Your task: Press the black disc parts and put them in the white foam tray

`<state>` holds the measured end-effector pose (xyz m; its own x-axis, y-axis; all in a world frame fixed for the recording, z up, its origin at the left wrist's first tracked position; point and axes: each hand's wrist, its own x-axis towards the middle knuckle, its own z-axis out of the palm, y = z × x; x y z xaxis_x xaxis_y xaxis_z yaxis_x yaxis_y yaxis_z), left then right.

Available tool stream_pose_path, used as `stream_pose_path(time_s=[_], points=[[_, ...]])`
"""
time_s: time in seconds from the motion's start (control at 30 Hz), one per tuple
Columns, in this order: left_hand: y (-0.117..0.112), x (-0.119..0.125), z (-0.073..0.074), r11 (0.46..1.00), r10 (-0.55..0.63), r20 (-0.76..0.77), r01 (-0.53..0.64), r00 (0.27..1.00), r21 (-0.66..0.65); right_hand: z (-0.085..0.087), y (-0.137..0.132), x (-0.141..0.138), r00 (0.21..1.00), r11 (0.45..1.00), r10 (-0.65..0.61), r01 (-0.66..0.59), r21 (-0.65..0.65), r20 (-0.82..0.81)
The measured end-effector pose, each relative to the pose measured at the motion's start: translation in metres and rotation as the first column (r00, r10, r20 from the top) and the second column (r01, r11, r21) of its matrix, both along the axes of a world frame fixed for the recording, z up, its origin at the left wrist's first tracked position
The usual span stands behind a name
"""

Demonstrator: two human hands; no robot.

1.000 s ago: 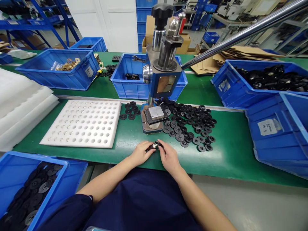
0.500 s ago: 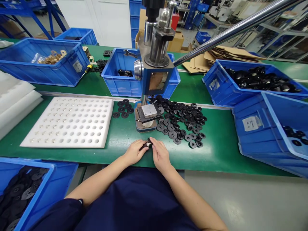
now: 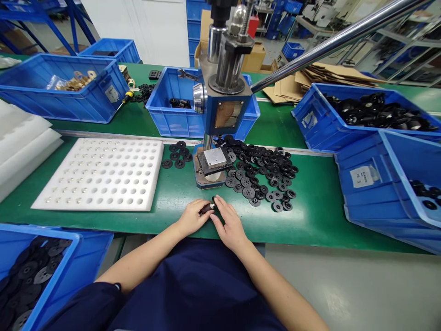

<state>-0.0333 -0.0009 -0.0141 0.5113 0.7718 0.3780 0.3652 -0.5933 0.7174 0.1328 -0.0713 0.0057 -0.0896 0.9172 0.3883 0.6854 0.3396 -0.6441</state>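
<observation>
My left hand (image 3: pixel 192 218) is closed round a small dark cylindrical part (image 3: pixel 206 209) with a white end, low over the front of the green bench. On the right side of that white end, the fingers of my right hand (image 3: pixel 230 226) hold a small black piece (image 3: pixel 213 199), seen nearly edge-on. My right thumb sits just below the part. Beyond both hands stands a lever press with a metal block (image 3: pixel 214 157) on its base. Many black discs (image 3: pixel 248 192) lie loose to the right of the press, and several more discs (image 3: pixel 179 163) lie to its left.
A white foam tray (image 3: pixel 120 201) with rows of holes, some filled, lies on the left. Blue bins (image 3: pixel 358 209) of black parts flank the bench, and another bin (image 3: pixel 172 123) stands behind the press. The press lever (image 3: pixel 330 46) slants overhead to the right.
My right thumb has moved left and away from the fingers, towards the cylindrical part. The left hand keeps its hold. The whole view has shifted slightly.
</observation>
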Motion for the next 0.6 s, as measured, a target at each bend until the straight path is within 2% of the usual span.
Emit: stream_pose_path(time_s=[0.17,0.3,0.33,0.4,0.5,0.57,0.6], points=[[0.0,0.001,-0.002,1.0,-0.002,-0.007,0.002,1.0,0.001,-0.005,-0.008,-0.005,1.0,0.999,0.014,-0.014,-0.048,-0.007],[0.0,0.0,-0.001,0.999,0.001,0.013,-0.001,1.0,-0.041,0.006,-0.006,-0.002,1.0,1.0,0.012,-0.013,0.025,0.027],[0.001,0.0,0.0,0.998,0.018,0.016,-0.017,1.0,-0.066,0.009,-0.004,0.002,0.999,0.998,-0.031,0.029,0.061,0.04],[0.001,-0.001,0.001,0.99,0.06,0.027,-0.056,0.998,-0.132,0.014,0.002,0.015,0.976,0.971,-0.207,0.196,0.136,0.071],[0.002,-0.002,0.001,0.96,0.098,0.092,-0.07,0.991,-0.27,0.009,0.008,0.046,0.831,0.84,-0.539,0.517,0.167,0.138],[0.004,-0.003,-0.001,0.935,0.118,0.15,-0.059,0.982,-0.349,-0.003,0.009,0.068,0.725,0.757,-0.649,0.644,0.106,0.231],[0.004,-0.003,-0.001,0.926,0.132,0.177,-0.057,0.975,-0.374,-0.01,0.008,0.077,0.695,0.735,-0.664,0.674,0.071,0.275]])
